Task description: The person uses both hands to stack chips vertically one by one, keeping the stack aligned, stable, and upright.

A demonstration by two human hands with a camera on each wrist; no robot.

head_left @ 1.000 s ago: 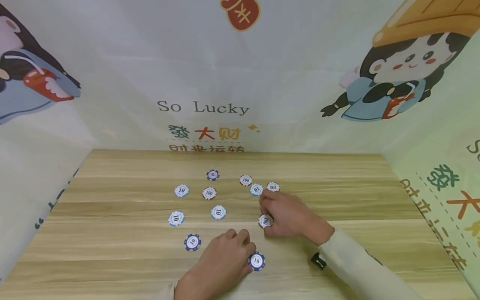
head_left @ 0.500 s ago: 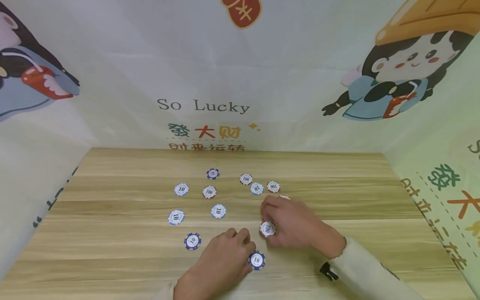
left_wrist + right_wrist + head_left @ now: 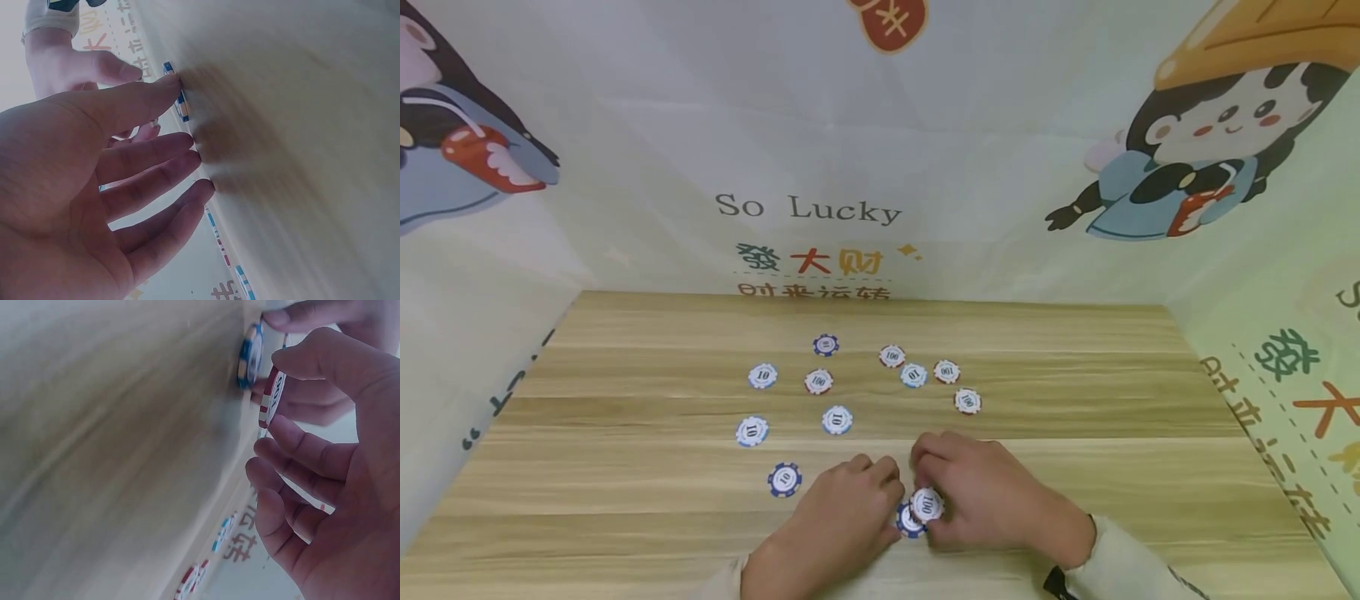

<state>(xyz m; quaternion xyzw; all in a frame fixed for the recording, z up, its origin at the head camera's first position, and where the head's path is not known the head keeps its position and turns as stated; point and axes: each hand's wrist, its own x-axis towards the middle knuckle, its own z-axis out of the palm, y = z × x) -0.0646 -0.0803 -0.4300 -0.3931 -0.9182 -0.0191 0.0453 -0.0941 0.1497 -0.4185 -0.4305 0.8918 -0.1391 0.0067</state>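
Observation:
My left hand (image 3: 838,517) is low in the middle of the head view, its thumb and forefinger at the edges of a dark blue and white poker chip (image 3: 907,527) marked 10 that lies flat on the table. Between thumb and forefinger, my right hand (image 3: 992,496) pinches a red and white poker chip (image 3: 272,400) by its edges. That chip, marked 100, is slightly tilted and partly covers the blue one in the head view. In the right wrist view a small gap shows between it and the blue chip (image 3: 250,357).
Several loose chips lie spread over the wooden table (image 3: 647,358). Among them are a dark blue chip (image 3: 785,480) left of my left hand and a red and white chip (image 3: 967,401) beyond my right hand. Printed cloth walls (image 3: 820,150) enclose the table's back and sides.
My right hand has come nearer with the red and white chip, bringing it over the blue one. Another red and white chip behind that hand is now uncovered. My left hand stays nearly still.

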